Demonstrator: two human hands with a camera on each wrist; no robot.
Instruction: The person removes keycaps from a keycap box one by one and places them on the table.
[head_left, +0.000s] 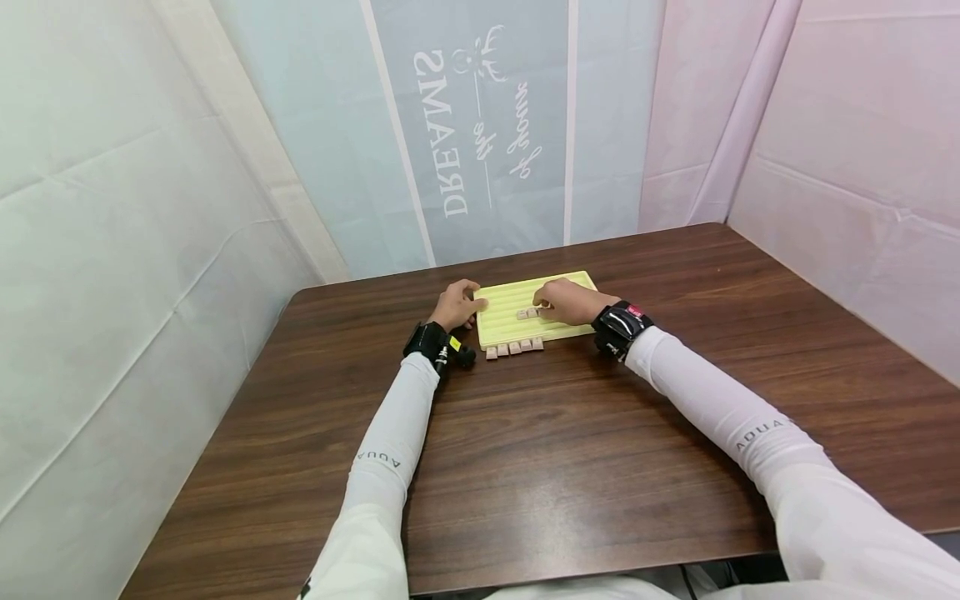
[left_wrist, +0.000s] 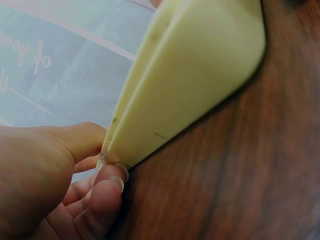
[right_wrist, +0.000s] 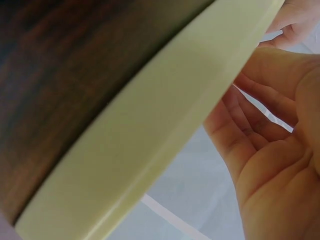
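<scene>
A shallow yellow tray (head_left: pixel 517 293) with long raised ridges lies on the table. My left hand (head_left: pixel 454 307) grips its left edge, thumb over the rim; the left wrist view shows the fingertips (left_wrist: pixel 107 192) at the tray's outer corner. My right hand (head_left: pixel 572 302) reaches over the tray from the right, with thumb and fingers pinching a small beige keycap (head_left: pixel 542 312) at the end of a short row. Beside it in that row sit other keycaps (head_left: pixel 522 314). In the right wrist view the tray's side wall (right_wrist: pixel 125 130) hides the right fingertips.
Several more beige keycaps (head_left: pixel 514 348) stand in a line on the table along the tray's front edge. The brown wooden table (head_left: pixel 570 450) stretches around the tray. Behind it hangs a pale blue and grey curtain (head_left: pixel 480 133) with lettering.
</scene>
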